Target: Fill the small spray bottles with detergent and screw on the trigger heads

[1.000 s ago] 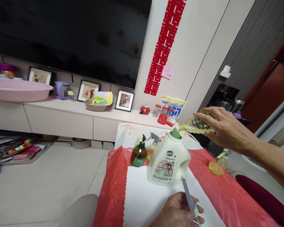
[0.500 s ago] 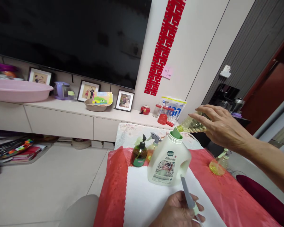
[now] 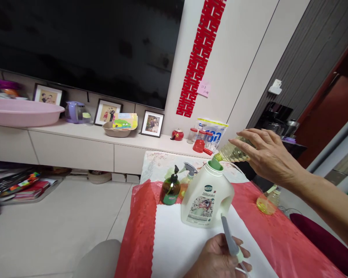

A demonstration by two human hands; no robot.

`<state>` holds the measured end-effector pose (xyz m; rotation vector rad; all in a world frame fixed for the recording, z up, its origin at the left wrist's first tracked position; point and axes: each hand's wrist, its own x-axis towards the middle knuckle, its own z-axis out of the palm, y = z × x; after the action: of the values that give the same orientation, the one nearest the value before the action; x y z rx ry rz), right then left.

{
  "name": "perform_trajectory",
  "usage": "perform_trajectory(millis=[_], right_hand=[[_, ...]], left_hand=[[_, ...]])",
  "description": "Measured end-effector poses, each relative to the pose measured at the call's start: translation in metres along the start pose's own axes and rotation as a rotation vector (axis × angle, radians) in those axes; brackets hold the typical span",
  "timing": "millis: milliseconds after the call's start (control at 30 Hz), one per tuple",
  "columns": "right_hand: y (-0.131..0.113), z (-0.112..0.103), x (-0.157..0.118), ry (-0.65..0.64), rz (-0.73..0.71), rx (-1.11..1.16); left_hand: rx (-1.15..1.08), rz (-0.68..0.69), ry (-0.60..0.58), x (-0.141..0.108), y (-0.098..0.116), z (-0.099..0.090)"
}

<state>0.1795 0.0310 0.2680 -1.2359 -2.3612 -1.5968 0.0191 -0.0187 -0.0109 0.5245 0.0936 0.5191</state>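
A pale green detergent jug stands upright on a white sheet, a green piece in its uncapped mouth. My right hand is closed around a ribbed clear bottle, tilted so its yellowish neck meets that green piece. Low in the view, my left hand grips a grey and pale green pump head with a thin clear tube below. A dark pump bottle and a spray bottle stand left of the jug.
Another bottle with yellow liquid sits on the red table cover, to the right. Behind the table, a long cabinet carries photo frames, a pink basin, jars and a red scoop. A maroon stool is at right.
The tilted bottle and my right hand have shifted very slightly left. My left hand and the jug look unmoved.
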Motion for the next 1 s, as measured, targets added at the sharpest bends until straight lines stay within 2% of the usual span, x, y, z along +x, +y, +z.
perform_trajectory(millis=[67, 200, 267, 400, 533, 667, 767, 867, 1000], right_hand=[[-0.004, 0.003, -0.009, -0.005, 0.098, 0.067], [-0.018, 0.000, -0.040, -0.037, 0.331, 0.395], [-0.031, -0.009, -0.063, -0.070, 0.427, 0.524], [-0.068, -0.038, -0.114, -0.227, 0.689, 0.704], [-0.107, -0.061, -0.177, -0.302, 0.881, 0.800], [-0.142, -0.070, -0.250, -0.353, 0.899, 0.697], [-0.166, -0.075, -0.289, -0.355, 0.896, 0.619], [-0.185, -0.078, -0.304, -0.365, 0.860, 0.608], [-0.202, -0.078, -0.300, -0.400, 0.886, 0.628]], left_hand=[[-0.017, 0.021, 0.003, 0.001, -0.001, -0.001], [-0.041, 0.090, 0.033, -0.001, -0.001, 0.006], [-0.045, 0.126, 0.059, -0.005, 0.003, 0.013], [-0.057, 0.188, 0.067, -0.012, 0.013, 0.025], [-0.088, 0.269, 0.062, -0.013, 0.018, 0.027], [-0.092, 0.343, 0.081, -0.013, 0.019, 0.026], [-0.094, 0.360, 0.100, -0.014, 0.018, 0.025], [-0.104, 0.359, 0.116, -0.014, 0.017, 0.025], [-0.093, 0.338, 0.128, -0.014, 0.016, 0.026]])
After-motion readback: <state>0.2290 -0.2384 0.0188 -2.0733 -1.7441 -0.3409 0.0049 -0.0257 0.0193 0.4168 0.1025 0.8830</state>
